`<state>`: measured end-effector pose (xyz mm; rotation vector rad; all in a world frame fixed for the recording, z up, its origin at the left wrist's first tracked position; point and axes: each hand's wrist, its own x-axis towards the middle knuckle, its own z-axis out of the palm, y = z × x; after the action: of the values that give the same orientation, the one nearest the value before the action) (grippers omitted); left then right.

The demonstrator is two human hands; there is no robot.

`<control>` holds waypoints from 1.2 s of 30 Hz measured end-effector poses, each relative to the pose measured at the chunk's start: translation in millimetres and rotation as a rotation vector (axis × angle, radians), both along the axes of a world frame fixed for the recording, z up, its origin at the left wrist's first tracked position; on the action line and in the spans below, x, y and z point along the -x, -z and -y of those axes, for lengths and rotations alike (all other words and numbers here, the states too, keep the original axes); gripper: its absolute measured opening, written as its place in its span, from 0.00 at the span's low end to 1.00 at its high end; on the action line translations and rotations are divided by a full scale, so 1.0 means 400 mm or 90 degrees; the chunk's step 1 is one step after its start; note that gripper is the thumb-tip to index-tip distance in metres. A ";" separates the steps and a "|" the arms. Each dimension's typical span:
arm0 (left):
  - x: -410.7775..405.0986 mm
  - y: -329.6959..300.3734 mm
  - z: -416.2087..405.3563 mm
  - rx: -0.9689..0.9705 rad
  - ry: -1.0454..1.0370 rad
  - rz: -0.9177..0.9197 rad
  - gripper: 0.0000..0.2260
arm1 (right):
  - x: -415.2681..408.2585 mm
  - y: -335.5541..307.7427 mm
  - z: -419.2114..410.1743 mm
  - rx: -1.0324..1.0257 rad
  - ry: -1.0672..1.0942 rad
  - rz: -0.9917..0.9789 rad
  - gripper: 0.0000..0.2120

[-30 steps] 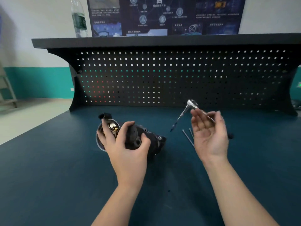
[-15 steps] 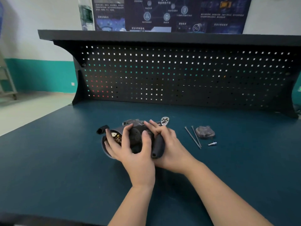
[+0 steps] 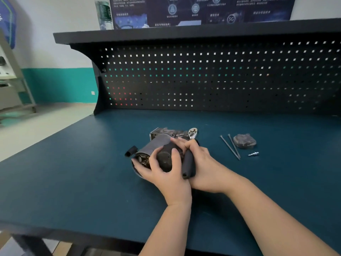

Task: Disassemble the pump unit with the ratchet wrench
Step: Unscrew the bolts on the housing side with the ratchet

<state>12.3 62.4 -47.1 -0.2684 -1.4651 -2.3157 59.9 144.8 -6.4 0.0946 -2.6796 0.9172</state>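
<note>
1. The pump unit (image 3: 162,146) lies on its side near the middle of the desk (image 3: 73,172), well in from the front edge, with its metal block end toward the pegboard (image 3: 203,74).
2. My left hand (image 3: 164,174) is curled over the near, round end of the pump, fingers spread around it, pinning it down.
3. My right hand (image 3: 201,163) is wrapped round the black handle of the ratchet wrench (image 3: 189,163); its chrome head shows just past my knuckles, at the pump's far end.
4. I judge this to be the loosening step: wrench seated or nearly seated on a fastener at the block end. I cannot see the socket or the bolt, so I cannot tell whether it is engaged.
5. Toward the right edge lie two long bolts (image 3: 230,146), a dark cover (image 3: 244,141) and a small fitting (image 3: 253,154), apart from the pump; some fasteners look already out.
6. Next calls for a firm hold with the left hand and a short swing of the handle, keeping the head square so it does not slip.
</note>
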 end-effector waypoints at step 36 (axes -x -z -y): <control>-0.061 0.004 0.038 0.815 -0.154 -0.035 0.17 | -0.027 -0.017 -0.049 0.004 0.083 -0.178 0.08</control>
<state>36.7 47.2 -48.6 -0.4273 -2.5477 -0.8951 70.5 164.3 0.3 0.0421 -2.3949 0.8063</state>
